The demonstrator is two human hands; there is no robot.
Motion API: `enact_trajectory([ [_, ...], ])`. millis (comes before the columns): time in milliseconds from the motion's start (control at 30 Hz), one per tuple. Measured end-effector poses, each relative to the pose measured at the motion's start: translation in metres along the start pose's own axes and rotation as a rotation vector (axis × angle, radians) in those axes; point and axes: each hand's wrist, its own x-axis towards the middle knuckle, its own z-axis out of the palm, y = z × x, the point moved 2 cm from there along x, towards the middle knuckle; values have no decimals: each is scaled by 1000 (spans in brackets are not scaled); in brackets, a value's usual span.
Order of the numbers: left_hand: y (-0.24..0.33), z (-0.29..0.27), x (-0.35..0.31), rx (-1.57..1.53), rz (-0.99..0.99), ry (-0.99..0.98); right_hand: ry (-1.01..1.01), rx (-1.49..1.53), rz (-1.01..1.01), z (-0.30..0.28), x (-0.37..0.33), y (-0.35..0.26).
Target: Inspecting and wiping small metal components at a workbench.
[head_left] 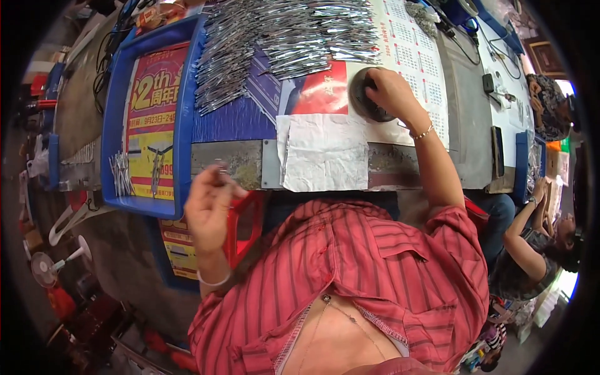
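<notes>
My right hand reaches over a dark round dish on the table, fingers curled down at it; whatever they pinch is hidden. Near the table's front edge, my left hand is raised beside the blue tray, thumb and fingers drawn together. A small shiny bit shows at its fingertips, too blurred to name. Thin silvery metal pieces lie in dense rows at the back of the table. Between my hands, a creased white sheet hangs slightly over the edge.
A blue tray at left holds a few metal pieces on a printed sheet. A calendar sheet covers the table's right part. Below the left edge stands a red stool. Another person sits at far right.
</notes>
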Motion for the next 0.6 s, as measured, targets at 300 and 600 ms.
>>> enact_trajectory([
  [300,-23,38,-2,-219,-111,-230,-50,713,135,-10,1,28],
  [600,-23,68,5,-327,-167,-399,31,1939,266,-1,-37,36],
])
